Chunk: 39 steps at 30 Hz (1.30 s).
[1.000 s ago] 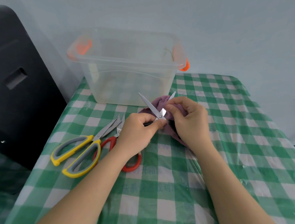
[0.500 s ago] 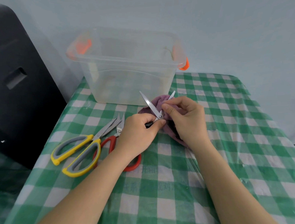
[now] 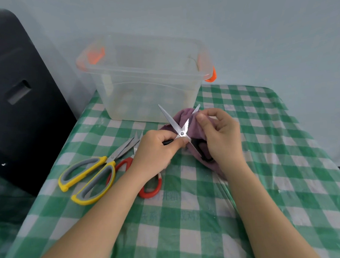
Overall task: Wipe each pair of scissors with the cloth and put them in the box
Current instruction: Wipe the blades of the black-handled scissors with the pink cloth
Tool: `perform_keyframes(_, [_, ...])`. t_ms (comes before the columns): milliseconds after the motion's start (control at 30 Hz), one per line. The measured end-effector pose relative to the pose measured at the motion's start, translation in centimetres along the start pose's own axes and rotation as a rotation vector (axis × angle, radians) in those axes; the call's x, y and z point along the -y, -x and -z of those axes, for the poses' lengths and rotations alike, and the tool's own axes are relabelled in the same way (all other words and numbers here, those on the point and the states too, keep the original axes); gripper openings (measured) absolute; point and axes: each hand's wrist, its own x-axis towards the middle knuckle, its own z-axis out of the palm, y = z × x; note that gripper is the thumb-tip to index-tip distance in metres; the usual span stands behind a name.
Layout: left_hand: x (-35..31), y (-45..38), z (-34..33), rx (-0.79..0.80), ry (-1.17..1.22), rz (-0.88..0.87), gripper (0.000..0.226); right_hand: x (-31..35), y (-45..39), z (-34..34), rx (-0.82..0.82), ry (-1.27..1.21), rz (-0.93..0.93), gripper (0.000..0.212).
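Observation:
Black-handled scissors [image 3: 177, 126] are held open in an X above the table. My left hand [image 3: 156, 151] grips one black handle near the pivot. My right hand [image 3: 220, 136] pinches the purple cloth [image 3: 192, 126] against the right blade, near its tip. The other handle shows dark below my right palm. Yellow-and-grey scissors [image 3: 89, 177] lie on the table to the left. Red-handled scissors [image 3: 148, 186] lie beside them, partly hidden under my left wrist. The clear plastic box [image 3: 144, 87] with orange latches stands behind, with no lid on it.
The table carries a green-and-white checked cover [image 3: 264, 163] under clear plastic. A black object [image 3: 17, 96] stands at the left edge. A pale wall rises directly behind the box.
My right hand has slid the cloth up along the right blade, from near the pivot toward the tip. My left hand keeps its grip on the handle.

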Motion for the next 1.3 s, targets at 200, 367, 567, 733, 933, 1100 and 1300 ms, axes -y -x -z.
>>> perform_keyframes(200, [-0.17,0.37,-0.22,-0.027,-0.174,-0.111,0.035,0.41,0.11,-0.62,0.034,-0.125,-0.033,0.013])
perform_keyframes(367, [0.09,0.36,-0.26,-0.056,-0.169,-0.14,0.033,0.1,0.3,-0.92,-0.018,0.126,0.105,0.028])
perform_keyframes(567, [0.01,0.18,-0.17,-0.023,-0.038,-0.04,0.03,-0.04,0.11,-0.52,-0.021,0.169,0.135,0.023])
perform_keyframes(733, [-0.19,0.31,-0.27,-0.016,-0.077,-0.053,0.031,0.31,0.07,-0.35,0.002,-0.067,0.03,0.012])
perform_keyframes(933, [-0.03,0.41,-0.35,-0.041,-0.212,-0.162,0.03,0.21,0.15,-0.94,-0.033,0.049,0.103,0.026])
perform_keyframes(1100, [-0.1,0.44,-0.31,-0.054,-0.165,-0.135,0.032,0.07,0.28,-0.87,-0.031,0.19,0.165,0.027])
perform_keyframes(1300, [-0.21,0.36,-0.21,-0.027,-0.091,-0.058,0.033,-0.07,-0.01,-0.32,-0.031,0.024,0.082,0.019])
